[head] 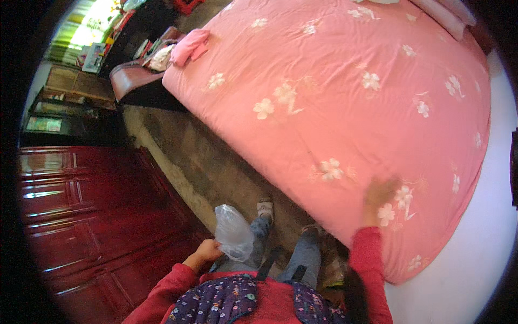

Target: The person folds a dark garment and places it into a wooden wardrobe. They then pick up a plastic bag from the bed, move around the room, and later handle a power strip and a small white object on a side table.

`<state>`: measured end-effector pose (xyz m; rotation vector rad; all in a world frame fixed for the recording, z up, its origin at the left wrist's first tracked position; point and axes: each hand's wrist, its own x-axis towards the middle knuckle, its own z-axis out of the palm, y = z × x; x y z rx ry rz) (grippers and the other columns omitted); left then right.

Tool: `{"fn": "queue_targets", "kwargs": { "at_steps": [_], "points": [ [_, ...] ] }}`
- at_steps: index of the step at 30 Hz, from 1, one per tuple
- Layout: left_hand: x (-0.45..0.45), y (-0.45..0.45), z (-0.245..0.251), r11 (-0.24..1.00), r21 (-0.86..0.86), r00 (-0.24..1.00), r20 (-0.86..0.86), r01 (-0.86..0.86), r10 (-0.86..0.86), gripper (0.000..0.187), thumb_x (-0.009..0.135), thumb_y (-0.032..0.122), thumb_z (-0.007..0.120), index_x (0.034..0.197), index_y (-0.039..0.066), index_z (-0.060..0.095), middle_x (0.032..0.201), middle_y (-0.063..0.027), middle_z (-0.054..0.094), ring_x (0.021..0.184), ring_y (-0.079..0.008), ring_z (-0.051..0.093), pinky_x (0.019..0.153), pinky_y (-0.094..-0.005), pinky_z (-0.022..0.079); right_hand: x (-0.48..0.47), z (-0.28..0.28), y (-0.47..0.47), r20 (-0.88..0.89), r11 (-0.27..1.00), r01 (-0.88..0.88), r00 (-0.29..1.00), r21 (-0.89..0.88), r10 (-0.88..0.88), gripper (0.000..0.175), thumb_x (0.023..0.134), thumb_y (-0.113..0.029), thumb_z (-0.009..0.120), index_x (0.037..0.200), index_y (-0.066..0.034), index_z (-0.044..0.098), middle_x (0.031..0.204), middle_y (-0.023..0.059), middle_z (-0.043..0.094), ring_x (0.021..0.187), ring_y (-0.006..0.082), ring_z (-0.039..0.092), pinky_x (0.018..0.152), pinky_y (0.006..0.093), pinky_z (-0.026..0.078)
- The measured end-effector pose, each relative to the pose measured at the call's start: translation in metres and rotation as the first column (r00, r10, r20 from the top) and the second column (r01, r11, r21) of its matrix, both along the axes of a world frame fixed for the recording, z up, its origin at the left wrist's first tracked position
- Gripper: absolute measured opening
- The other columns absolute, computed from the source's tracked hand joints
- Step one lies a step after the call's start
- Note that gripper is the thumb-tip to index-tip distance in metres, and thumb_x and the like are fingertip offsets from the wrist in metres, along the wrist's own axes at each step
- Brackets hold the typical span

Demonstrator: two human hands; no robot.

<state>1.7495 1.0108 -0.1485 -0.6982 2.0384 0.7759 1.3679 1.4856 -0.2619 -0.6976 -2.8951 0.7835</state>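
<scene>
Low in the picture, left of centre, my left hand (209, 250) grips the edge of a translucent plastic bag (234, 233), which hangs in front of my legs. My right hand (380, 192) is blurred and reaches out over the near right part of a bed with a pink fitted sheet (323, 121) printed with white flowers. Whether it touches the sheet cannot be told, and no object shows in it. A bundle of pink cloth (190, 46) lies at the bed's far left corner.
A dark red panelled door (93, 227) stands at the left. Beyond it are a wooden cabinet (77, 83) and a brown piece of furniture (131, 77) with cloths on it. Brown floor (202, 162) runs between door and bed; a white wall (469, 259) borders the bed's right side.
</scene>
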Motion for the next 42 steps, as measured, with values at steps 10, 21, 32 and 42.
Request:
{"fn": "queue_targets", "kwargs": {
  "at_steps": [10,21,32,42],
  "points": [
    [0.066,-0.129,0.012,0.922,0.046,0.910,-0.146,-0.385,0.387,0.015,0.075,0.015,0.066,0.076,0.000,0.067,0.067,-0.0075,0.065,0.064,-0.0122,0.059,0.059,-0.0329,0.048,0.146,0.040,-0.418,-0.211,-0.093,-0.787,0.048,-0.610,0.976,0.062,0.078,-0.038,0.065,0.131,-0.0091,0.050,0.131,0.0176,0.051,0.125,0.0340,0.045,0.101,0.0432,0.037],
    [0.155,-0.129,0.015,0.715,0.005,0.706,0.161,-0.699,0.689,0.016,0.074,0.008,0.063,0.085,-0.001,0.069,0.075,-0.0033,0.067,0.071,-0.0103,0.060,0.063,-0.0297,0.048,-0.065,0.051,-0.116,0.064,0.942,0.215,0.969,0.257,-0.238,0.041,0.081,-0.026,0.059,0.118,-0.0081,0.057,0.119,0.0152,0.056,0.109,0.0347,0.051,0.092,0.0474,0.040],
    [0.059,-0.125,0.047,0.771,-0.078,0.755,0.162,-0.632,0.635,0.015,0.076,0.014,0.065,0.083,0.002,0.069,0.074,-0.0070,0.068,0.067,-0.0142,0.062,0.061,-0.0305,0.047,0.021,0.102,-0.569,-0.276,-0.277,-0.764,-0.134,-0.583,0.952,0.051,0.080,-0.035,0.061,0.124,-0.0113,0.055,0.126,0.0115,0.052,0.116,0.0320,0.048,0.098,0.0478,0.036],
    [-0.008,-0.110,0.046,0.543,-0.094,0.521,0.186,-0.834,0.833,0.014,0.074,0.008,0.068,0.086,0.001,0.070,0.077,0.0000,0.067,0.070,-0.0102,0.060,0.065,-0.0281,0.048,-0.309,0.008,-0.343,0.043,0.985,-0.163,0.986,0.053,0.161,0.072,0.087,-0.053,0.046,0.133,0.0027,0.038,0.127,0.0194,0.046,0.110,0.0363,0.050,0.093,0.0517,0.038]
  ]
}}
